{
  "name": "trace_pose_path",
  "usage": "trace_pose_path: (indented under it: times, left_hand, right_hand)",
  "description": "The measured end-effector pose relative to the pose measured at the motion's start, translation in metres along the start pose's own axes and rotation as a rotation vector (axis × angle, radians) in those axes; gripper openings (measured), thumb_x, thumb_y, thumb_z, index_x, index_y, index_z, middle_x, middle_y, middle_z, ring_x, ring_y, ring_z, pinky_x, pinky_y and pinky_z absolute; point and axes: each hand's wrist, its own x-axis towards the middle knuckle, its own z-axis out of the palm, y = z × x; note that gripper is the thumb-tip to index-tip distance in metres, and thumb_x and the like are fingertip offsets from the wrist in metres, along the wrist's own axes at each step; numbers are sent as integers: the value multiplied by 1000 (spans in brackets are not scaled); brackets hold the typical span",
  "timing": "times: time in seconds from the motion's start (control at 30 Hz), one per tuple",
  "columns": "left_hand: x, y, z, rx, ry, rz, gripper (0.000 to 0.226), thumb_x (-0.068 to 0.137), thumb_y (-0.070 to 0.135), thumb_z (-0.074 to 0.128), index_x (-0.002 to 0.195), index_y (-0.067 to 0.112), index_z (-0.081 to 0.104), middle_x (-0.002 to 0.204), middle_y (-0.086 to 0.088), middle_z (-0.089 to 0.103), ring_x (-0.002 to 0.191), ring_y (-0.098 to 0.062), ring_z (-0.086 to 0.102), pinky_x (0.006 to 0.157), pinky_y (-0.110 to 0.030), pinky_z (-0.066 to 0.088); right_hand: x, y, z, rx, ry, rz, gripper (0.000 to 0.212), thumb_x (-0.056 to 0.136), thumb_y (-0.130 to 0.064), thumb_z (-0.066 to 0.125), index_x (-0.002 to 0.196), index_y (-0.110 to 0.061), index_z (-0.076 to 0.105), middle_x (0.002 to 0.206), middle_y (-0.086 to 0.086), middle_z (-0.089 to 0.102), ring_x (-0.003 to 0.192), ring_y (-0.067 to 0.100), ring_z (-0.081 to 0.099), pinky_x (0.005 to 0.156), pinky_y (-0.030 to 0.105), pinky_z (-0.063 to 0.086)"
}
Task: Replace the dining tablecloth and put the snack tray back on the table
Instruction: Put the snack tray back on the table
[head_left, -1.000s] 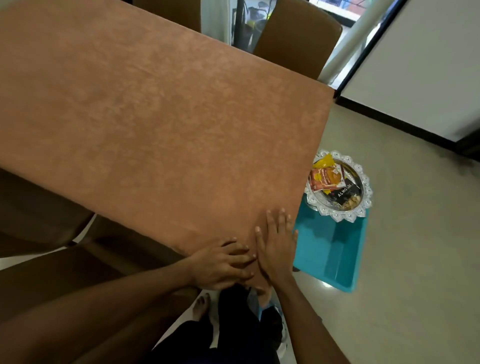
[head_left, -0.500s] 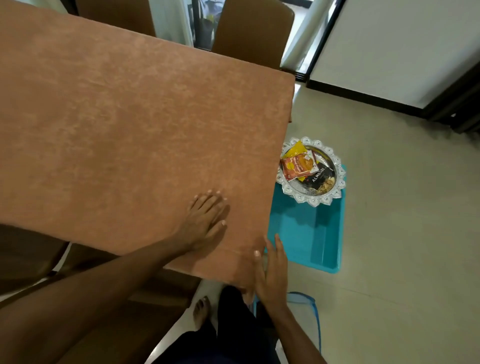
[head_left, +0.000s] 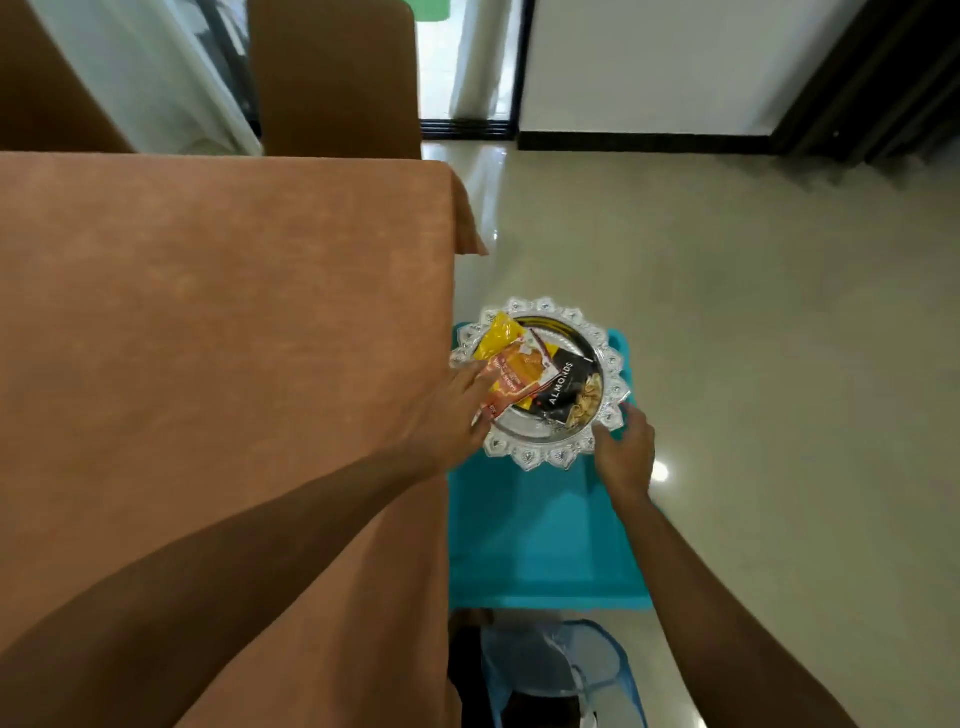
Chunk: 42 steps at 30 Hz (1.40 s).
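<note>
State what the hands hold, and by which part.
Cannot be told for sure: left hand and right hand both touch the tray at opposite rim edges.
</note>
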Motion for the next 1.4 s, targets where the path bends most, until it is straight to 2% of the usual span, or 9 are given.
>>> trace_pose_path:
  times: [0.13,0.23,0.37,0.47,0.7,0.83,1.07,1.27,1.4]
  left_hand:
    - [89,9,17,50,-168,-106,79,91,16,60,157,10,17,163,-19,15,149,-36,16,120,-46,23]
    - [132,2,27,45,-202,-318,84,89,13,61,157,11,13,163,-21,6,150,-36,11,120,-46,22]
    - [158,-21,45,-137,-236,-669,72,90,18,61,151,7,26,151,-21,35,130,-37,45,100,-42,46]
    - [159,-28,54,-280,-193,-867,62,91,12,55,147,6,30,137,-19,50,109,-33,57,78,-38,49]
    - [154,-25,51,-482,-62,-835,53,84,12,67,134,11,49,120,-12,63,100,-27,61,80,-33,49]
    - [142,-16,43,-476,-80,-770,56,77,8,74,129,9,53,117,-13,65,106,-30,63,89,-40,54]
    - [107,2,6,-515,-46,-640,80,60,19,94,127,11,49,114,-6,62,103,-23,61,85,-38,53]
    - [57,22,-45,-614,32,-616,55,72,23,87,107,23,45,87,6,55,71,-5,55,53,-24,43]
    - [0,29,-96,-636,174,-565,33,74,23,80,92,26,53,91,0,65,74,-12,62,57,-25,45]
  right_hand:
    - [62,-9,4,-118,-46,82,83,89,-33,70,158,-20,25,153,15,36,138,36,39,113,48,37]
    - [83,-4,12,-147,-157,155,94,86,-34,70,160,-25,14,154,13,35,137,37,44,110,48,40]
    - [95,16,18,-60,-248,191,89,88,-44,65,158,-36,11,149,5,51,128,33,55,98,36,43]
    - [103,26,17,-40,-242,220,82,88,-43,65,153,-41,16,140,4,59,121,35,59,99,37,45]
    - [111,33,7,179,-135,206,69,81,-24,77,141,-35,44,121,-6,64,111,24,63,102,46,50]
    - [106,25,-8,99,16,142,64,83,-44,78,140,-33,50,131,-1,63,118,25,60,100,38,47]
    - [79,-8,-54,-22,168,-58,51,84,-46,74,130,-31,58,120,0,69,107,26,65,80,29,43]
    - [29,-48,-97,-178,167,-192,51,80,-52,74,124,-29,60,109,0,72,100,27,67,77,31,45]
    - [-28,-80,-113,-230,167,-327,49,79,-54,73,118,-26,61,103,-1,71,92,25,65,74,30,42]
